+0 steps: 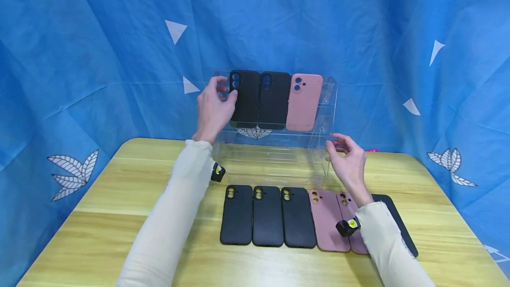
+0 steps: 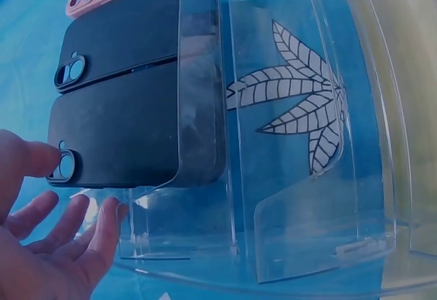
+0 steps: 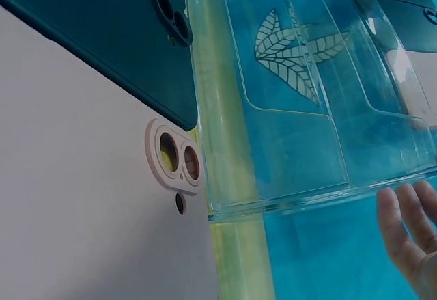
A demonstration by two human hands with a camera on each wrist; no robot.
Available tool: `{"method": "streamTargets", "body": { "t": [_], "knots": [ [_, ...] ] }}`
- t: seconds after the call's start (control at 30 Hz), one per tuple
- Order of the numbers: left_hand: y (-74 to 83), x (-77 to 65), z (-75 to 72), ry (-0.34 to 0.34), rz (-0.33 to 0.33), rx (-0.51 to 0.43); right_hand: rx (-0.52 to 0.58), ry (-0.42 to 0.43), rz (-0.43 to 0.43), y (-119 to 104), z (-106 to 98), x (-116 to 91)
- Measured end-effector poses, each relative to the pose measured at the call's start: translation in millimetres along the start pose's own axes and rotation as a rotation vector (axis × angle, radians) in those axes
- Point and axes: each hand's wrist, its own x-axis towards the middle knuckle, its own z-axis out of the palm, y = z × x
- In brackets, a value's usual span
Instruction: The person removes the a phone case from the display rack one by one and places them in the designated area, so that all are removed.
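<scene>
A clear tiered stand (image 1: pixel 275 159) holds two black phone cases and a pink phone case (image 1: pixel 304 103) side by side on its top tier. My left hand (image 1: pixel 215 109) is at the left end of that tier, its thumb overlapping the camera cutout edge of the leftmost black case (image 2: pixel 123 136). In the left wrist view its other fingers lie loosely bent beside the case, not wrapped round it. My right hand (image 1: pixel 349 164) is at the stand's right side, fingers loosely bent and holding nothing; in the right wrist view the fingertips are close to the stand's edge.
In front of the stand, a row of cases lies on the wooden table (image 1: pixel 119 216): three black, one a black case (image 1: pixel 268 216), then two pink, one a pink case (image 1: pixel 327 223). Another black case (image 1: pixel 396 223) is partly under my right forearm. A blue patterned curtain (image 1: pixel 119 34) hangs behind.
</scene>
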Motion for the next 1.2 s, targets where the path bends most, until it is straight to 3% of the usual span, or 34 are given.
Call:
{"method": "streamTargets", "body": {
  "t": [0.27, 0.6, 0.9, 1.2],
  "knots": [
    [0.7, 1.8, 5.2, 0.039, 0.008, 0.056, 0.006, 0.002, 0.017, 0.4, 0.2, -1.0],
    [0.7, 0.6, 5.2, 0.035, -0.002, 0.05, 0.013, -0.002, 0.022, -1.2, 0.7, -2.5],
    [-5.0, 0.2, 0.4, 0.041, 0.039, -0.041, 0.013, -0.006, 0.026, -0.1, 1.8, -2.3],
    [-8.0, 3.5, -6.1, 0.09, 0.151, -0.207, 0.009, -0.005, 0.025, 1.0, 3.0, -2.0]
  ]
}}
